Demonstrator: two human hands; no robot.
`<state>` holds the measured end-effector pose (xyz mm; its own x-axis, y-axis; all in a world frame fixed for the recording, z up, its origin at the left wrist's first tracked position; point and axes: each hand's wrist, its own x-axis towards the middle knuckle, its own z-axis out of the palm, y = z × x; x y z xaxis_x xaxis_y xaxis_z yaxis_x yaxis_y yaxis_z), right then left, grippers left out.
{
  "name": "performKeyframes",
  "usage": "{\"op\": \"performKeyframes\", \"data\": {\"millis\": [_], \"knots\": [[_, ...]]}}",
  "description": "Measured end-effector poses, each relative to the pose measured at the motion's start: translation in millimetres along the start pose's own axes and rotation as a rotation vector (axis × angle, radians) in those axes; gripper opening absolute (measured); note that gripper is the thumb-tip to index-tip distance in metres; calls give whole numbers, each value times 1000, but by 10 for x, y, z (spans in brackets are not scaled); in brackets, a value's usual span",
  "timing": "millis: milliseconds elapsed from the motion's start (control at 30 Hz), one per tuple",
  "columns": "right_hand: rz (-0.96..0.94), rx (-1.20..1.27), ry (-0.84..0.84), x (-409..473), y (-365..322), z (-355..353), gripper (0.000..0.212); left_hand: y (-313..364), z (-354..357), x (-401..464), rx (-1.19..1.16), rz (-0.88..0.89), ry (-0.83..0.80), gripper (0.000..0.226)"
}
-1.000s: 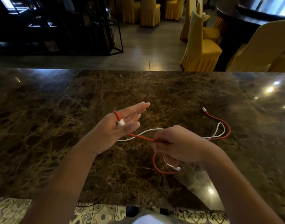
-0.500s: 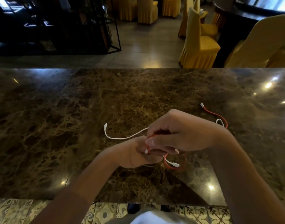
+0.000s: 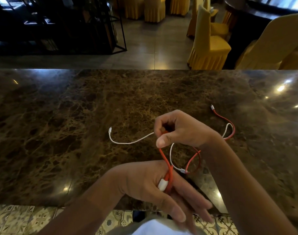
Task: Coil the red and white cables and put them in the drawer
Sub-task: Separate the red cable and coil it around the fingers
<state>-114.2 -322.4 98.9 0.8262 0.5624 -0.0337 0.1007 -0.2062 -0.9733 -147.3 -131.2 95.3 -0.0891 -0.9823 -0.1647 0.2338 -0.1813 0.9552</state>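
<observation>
A red cable [image 3: 193,159] runs from my left hand [image 3: 150,185] up to my right hand [image 3: 180,128] and on across the dark marble counter [image 3: 77,124] to a white-tipped end at the right. Its white plug lies against my left fingers, which are stretched out near the counter's front edge with the cable looped around them. My right hand pinches the red cable above and beyond the left hand. A thin white cable [image 3: 128,142] lies loose on the counter, passing under my right hand. No drawer is visible.
The counter's far edge drops to a tiled floor. Yellow-covered chairs [image 3: 209,43] stand beyond at the right and a black metal shelf [image 3: 60,26] at the left. Patterned floor tiles [image 3: 26,219] show below the near edge.
My left hand has dropped toward the near edge with the red cable wound on its fingers. My right hand has lifted the cable up and over, drawing in slack from the right.
</observation>
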Motion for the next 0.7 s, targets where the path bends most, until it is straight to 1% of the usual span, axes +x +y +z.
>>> {"op": "performKeyframes", "data": {"millis": [67,133,167,200,300,333,400,467,500,533,600,700], "knots": [[-25,68,4,11,61,42,46,39,13,6,-91,26,-29,51],[2,135,23,18,125,120,48,105,-62,-59,-132,93,35,62],[31,191,38,16,169,175,49,127,-129,-103,-102,140,86,69],[58,253,55,2,222,231,46,136,-199,-141,-52,186,132,77],[149,402,121,-39,356,411,27,138,-332,-180,34,280,212,96],[200,393,175,-31,402,452,28,128,-356,-176,37,285,242,99],[258,301,266,-17,457,541,45,100,-396,-188,54,252,347,104],[252,261,272,-4,431,611,64,65,-432,-211,78,213,411,105],[244,262,270,-12,404,619,67,47,-451,-215,83,200,412,105],[233,284,260,-18,414,624,65,30,-468,-210,76,195,406,106],[238,349,240,-42,467,627,52,7,-492,-187,17,211,389,105],[287,259,263,-56,524,609,43,1,-520,-149,-237,252,370,94]]}}
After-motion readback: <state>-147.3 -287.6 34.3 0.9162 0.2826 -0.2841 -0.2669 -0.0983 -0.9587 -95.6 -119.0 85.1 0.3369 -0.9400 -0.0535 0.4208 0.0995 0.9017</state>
